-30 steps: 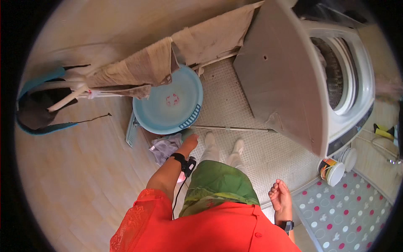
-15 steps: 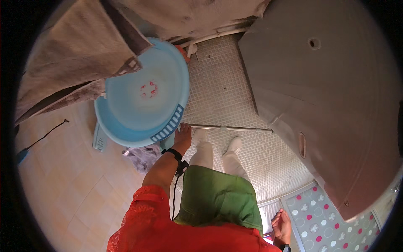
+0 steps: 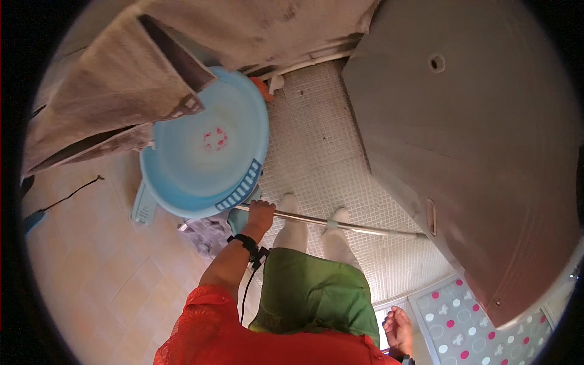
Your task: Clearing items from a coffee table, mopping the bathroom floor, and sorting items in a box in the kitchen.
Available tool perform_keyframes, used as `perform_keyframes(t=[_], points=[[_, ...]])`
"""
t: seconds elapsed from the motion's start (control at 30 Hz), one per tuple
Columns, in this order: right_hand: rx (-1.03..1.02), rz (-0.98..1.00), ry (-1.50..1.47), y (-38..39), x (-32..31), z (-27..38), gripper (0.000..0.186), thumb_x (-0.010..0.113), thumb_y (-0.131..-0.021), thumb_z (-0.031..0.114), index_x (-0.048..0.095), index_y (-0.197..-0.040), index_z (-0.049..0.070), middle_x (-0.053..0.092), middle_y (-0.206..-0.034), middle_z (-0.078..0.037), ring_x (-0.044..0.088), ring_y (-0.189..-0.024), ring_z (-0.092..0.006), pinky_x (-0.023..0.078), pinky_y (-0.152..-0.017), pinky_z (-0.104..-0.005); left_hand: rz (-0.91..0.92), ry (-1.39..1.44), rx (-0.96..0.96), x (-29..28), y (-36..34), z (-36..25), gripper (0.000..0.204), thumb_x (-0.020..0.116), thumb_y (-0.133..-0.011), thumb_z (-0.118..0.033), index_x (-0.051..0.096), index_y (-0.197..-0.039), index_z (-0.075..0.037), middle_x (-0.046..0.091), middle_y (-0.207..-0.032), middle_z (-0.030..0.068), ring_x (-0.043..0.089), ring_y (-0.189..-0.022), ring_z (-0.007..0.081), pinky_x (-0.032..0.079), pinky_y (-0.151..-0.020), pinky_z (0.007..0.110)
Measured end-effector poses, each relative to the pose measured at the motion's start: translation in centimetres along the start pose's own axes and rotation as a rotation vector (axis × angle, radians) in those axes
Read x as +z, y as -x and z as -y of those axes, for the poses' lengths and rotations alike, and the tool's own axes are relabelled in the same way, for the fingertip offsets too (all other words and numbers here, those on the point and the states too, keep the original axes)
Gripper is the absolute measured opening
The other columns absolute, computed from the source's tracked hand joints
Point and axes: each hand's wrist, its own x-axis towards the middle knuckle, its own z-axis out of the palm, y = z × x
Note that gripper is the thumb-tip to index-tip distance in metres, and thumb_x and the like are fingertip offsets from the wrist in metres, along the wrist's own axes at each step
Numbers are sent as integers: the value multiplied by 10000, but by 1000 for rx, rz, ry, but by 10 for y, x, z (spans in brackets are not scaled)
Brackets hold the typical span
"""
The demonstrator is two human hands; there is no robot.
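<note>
My left hand (image 3: 261, 214) is closed round a slim metal pole (image 3: 310, 219), which runs across above my feet. Just beyond it is a blue plastic basin (image 3: 188, 161) with a red mark on its inside. A teal object, partly hidden, and a crumpled grey cloth (image 3: 204, 237) lie below the basin beside my wrist. At the lower right, my right hand (image 3: 398, 327) is held near the green cloth over my front (image 3: 310, 292), its fingers loosely curled with nothing in them.
Brown cloths (image 3: 97, 109) hang at the upper left over the basin's edge. A large grey panel (image 3: 462, 140) fills the right side. A grey dotted mat (image 3: 453, 322) lies at the lower right. A dark cord (image 3: 67, 196) is at the left, above the tiled floor.
My left hand has moved up to the pole and gripped it; the pole's right end has swung lower and rightward. The view has shifted closer to the hanging cloths and grey panel.
</note>
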Motion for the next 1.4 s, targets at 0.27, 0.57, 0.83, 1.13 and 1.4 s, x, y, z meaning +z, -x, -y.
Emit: perform_keyframes(t=[0.27, 0.57, 0.83, 1.13, 1.4], points=[[-55, 79, 155, 53, 22, 9, 494, 518, -904, 303, 365, -1300, 51, 522, -1104, -118, 565, -722, -150, 488, -574, -249, -73, -4, 125, -83, 95, -30, 77, 552, -726, -145, 623, -706, -124, 626, -713, 67, 597, -762, 243, 395, -755, 403], [-342, 200, 96, 100, 36, 35, 540, 504, -891, 416, 394, -1316, 102, 489, -1207, -47, 526, -790, -113, 470, -659, -226, -219, -2, 161, -140, 175, -55, 88, 545, -698, -121, 631, -683, -130, 636, -700, 76, 621, -716, 240, 405, -723, 406], [-294, 287, 135, 111, 11, 31, 314, 483, -921, 299, 563, -1049, 23, 614, -963, -106, 576, -713, -147, 495, -597, -254, -336, 52, 187, -176, 252, -85, 64, 547, -682, -103, 610, -683, -105, 617, -655, 83, 615, -672, 264, 409, -713, 435], [-512, 538, 197, 170, 41, 64, 446, 496, -898, 389, 539, -1036, -33, 617, -897, -142, 598, -731, -184, 503, -612, -289, -516, 229, 233, -237, 314, -109, 37, 538, -701, -107, 562, -682, -87, 603, -673, 104, 596, -674, 290, 394, -657, 453], [-558, 821, 272, 202, 97, 88, 268, 525, -904, 231, 531, -1038, -1, 601, -935, -113, 598, -743, -158, 488, -661, -265, -794, 502, 126, -352, 359, -40, 93, 604, -663, -88, 567, -746, -70, 593, -693, 160, 576, -702, 375, 456, -609, 447]])
